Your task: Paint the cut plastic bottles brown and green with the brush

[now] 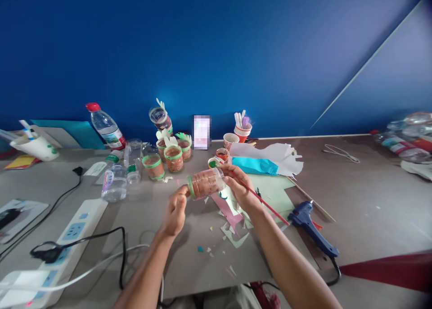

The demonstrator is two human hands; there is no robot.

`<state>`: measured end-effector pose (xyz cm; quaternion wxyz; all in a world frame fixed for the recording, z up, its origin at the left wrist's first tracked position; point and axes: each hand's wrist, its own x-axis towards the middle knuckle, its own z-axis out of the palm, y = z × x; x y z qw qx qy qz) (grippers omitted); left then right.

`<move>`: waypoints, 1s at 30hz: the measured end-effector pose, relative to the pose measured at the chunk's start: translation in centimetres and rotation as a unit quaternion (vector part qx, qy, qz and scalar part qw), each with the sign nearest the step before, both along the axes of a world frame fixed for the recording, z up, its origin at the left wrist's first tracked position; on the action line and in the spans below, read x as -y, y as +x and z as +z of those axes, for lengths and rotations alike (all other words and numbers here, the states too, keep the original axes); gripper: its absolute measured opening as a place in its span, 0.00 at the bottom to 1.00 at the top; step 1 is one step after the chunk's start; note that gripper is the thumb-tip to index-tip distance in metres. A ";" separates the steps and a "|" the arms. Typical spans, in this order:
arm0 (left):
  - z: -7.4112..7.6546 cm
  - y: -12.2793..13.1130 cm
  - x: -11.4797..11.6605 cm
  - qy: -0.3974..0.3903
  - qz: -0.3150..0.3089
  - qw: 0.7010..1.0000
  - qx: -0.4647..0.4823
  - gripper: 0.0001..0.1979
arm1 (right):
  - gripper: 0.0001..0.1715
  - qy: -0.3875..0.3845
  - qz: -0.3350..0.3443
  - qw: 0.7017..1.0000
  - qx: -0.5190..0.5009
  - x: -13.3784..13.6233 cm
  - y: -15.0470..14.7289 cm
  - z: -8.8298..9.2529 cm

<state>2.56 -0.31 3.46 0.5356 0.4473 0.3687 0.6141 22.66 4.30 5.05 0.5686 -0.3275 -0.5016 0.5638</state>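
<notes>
My left hand (176, 210) pinches the green-rimmed end of a cut plastic bottle piece (205, 183), clear with brown paint, held sideways above the table. My right hand (240, 187) is closed on a thin red-handled paintbrush (266, 204), whose tip reaches toward the piece's far end. Right behind the piece stands a small cup with green paint (213, 163). Several similar brown-painted bottle cups with green bands (173, 158) stand further back.
A blue glue gun (312, 228) lies to the right, with paper sheets and scraps (270, 165) under and behind my hands. Left are water bottles (107, 129), a white power strip (72, 232) and black cables (121, 250). Paper cups with tools (242, 129) stand by the blue wall.
</notes>
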 end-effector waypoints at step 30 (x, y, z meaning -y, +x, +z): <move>2.8 0.8 -0.9 -0.049 0.012 0.985 0.166 0.35 | 0.13 0.015 -0.077 0.993 -0.087 -0.3 0.5 1.0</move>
